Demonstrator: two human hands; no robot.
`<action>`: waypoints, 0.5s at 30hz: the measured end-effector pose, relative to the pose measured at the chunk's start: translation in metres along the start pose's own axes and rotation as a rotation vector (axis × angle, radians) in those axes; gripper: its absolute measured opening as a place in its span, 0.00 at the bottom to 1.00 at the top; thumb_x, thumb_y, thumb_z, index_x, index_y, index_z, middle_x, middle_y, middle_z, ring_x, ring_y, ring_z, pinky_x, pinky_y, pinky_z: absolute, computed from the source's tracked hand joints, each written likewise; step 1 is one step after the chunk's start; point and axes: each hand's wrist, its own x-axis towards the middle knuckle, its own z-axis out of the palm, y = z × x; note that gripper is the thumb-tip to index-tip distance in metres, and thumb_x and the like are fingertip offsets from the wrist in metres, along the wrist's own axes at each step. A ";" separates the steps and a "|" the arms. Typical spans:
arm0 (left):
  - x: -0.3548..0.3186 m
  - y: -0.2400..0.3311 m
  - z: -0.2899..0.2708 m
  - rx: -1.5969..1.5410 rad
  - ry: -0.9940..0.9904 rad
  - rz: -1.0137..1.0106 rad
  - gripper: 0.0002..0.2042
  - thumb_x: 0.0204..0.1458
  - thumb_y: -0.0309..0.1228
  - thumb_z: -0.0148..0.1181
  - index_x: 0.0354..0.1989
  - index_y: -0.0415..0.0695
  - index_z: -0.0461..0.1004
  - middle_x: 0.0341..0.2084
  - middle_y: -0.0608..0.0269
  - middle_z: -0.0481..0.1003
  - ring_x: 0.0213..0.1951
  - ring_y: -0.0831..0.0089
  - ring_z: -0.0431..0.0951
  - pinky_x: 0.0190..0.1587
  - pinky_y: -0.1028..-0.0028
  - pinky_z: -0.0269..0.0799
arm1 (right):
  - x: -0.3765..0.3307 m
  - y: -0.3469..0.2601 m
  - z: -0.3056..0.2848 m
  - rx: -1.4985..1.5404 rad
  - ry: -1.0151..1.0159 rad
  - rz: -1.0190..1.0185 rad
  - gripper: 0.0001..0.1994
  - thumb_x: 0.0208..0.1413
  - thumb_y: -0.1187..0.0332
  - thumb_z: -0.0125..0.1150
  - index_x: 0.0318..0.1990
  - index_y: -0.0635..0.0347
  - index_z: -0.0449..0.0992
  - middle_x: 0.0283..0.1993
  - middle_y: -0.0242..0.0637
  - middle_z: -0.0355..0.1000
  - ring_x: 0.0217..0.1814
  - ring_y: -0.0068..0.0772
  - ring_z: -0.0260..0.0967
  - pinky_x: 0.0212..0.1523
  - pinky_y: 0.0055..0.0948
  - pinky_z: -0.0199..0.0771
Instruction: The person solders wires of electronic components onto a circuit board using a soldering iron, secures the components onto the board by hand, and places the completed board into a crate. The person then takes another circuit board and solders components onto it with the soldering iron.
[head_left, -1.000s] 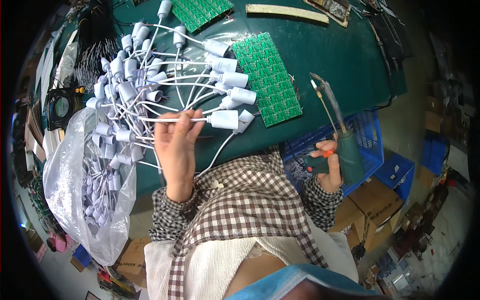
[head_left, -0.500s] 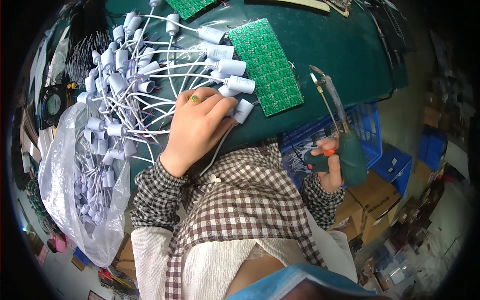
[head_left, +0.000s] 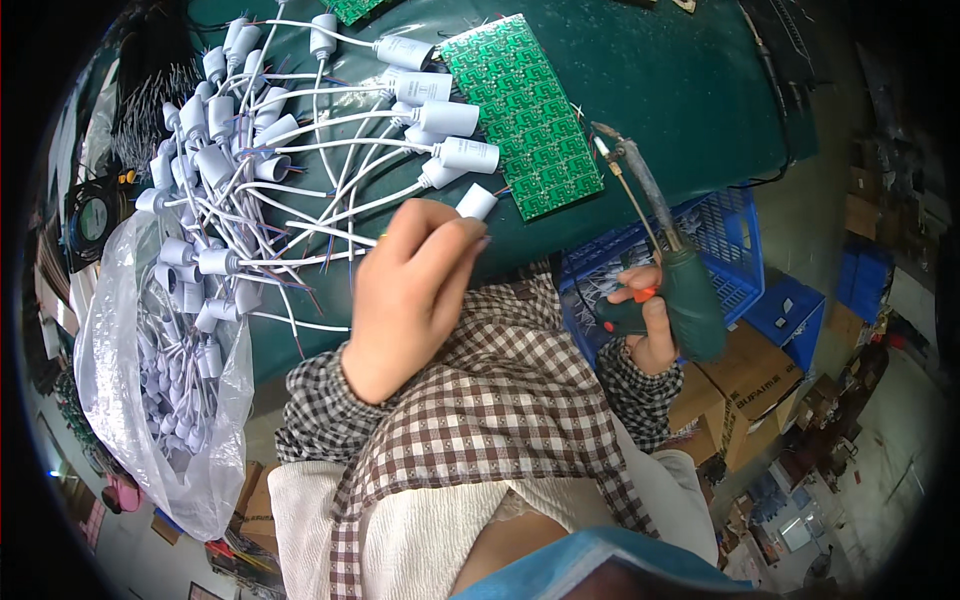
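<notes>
My left hand (head_left: 412, 290) is closed, fingers curled and tips together, just below a white lamp socket (head_left: 477, 202) at the near left edge of the green circuit board panel (head_left: 540, 135). Whatever lies between its fingertips is hidden. A thin wire runs from that socket toward the panel. More white sockets on cords (head_left: 468, 154) lie in a row along the panel's left side. On the right, my right hand (head_left: 650, 325) is wrapped around the green handle of a soldering gun (head_left: 693, 300). Its long metal tip points up, off the table's near edge.
Many tangled white sockets (head_left: 215, 165) cover the left of the green table mat (head_left: 650, 70). A clear plastic bag (head_left: 215, 480) with more of them hangs at the near left. Below the table's right edge stand a blue crate (head_left: 735, 265) and cardboard boxes (head_left: 755, 385).
My left hand has drawn back toward me from the nearest socket, and its fingers have curled in. The whole scene has shifted slightly upward. My right hand still holds the soldering gun.
</notes>
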 end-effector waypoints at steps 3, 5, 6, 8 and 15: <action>-0.001 -0.006 0.017 -0.005 0.049 -0.013 0.07 0.47 0.21 0.62 0.35 0.42 0.74 0.30 0.58 0.71 0.29 0.60 0.74 0.31 0.66 0.70 | -0.001 0.007 0.001 0.042 -0.046 -0.039 0.20 0.63 0.69 0.48 0.58 0.73 0.61 0.48 0.53 0.68 0.43 0.39 0.73 0.41 0.34 0.79; 0.002 -0.006 0.021 0.011 0.109 -0.015 0.07 0.47 0.21 0.62 0.35 0.41 0.75 0.29 0.58 0.72 0.28 0.59 0.74 0.31 0.66 0.70 | -0.001 0.006 0.003 0.071 -0.046 -0.030 0.20 0.63 0.69 0.48 0.58 0.73 0.61 0.49 0.53 0.68 0.43 0.39 0.73 0.42 0.35 0.79; 0.006 -0.005 0.020 0.009 0.106 -0.016 0.07 0.47 0.21 0.62 0.35 0.41 0.75 0.29 0.58 0.72 0.28 0.59 0.74 0.31 0.66 0.70 | 0.000 0.005 0.004 0.099 -0.046 -0.026 0.20 0.63 0.69 0.48 0.58 0.73 0.60 0.50 0.53 0.67 0.44 0.39 0.73 0.42 0.35 0.79; 0.013 -0.001 0.015 0.070 0.186 0.018 0.08 0.46 0.16 0.63 0.35 0.36 0.75 0.30 0.54 0.74 0.30 0.61 0.78 0.32 0.73 0.73 | -0.001 0.003 0.006 0.079 -0.036 -0.019 0.19 0.63 0.68 0.48 0.57 0.73 0.61 0.50 0.53 0.68 0.44 0.39 0.73 0.43 0.35 0.78; 0.014 0.024 0.016 0.107 0.024 0.088 0.11 0.46 0.22 0.66 0.38 0.39 0.73 0.29 0.55 0.74 0.27 0.60 0.78 0.27 0.71 0.71 | 0.006 -0.009 0.009 0.045 0.010 0.075 0.18 0.62 0.65 0.50 0.52 0.73 0.67 0.48 0.53 0.70 0.43 0.39 0.74 0.44 0.34 0.78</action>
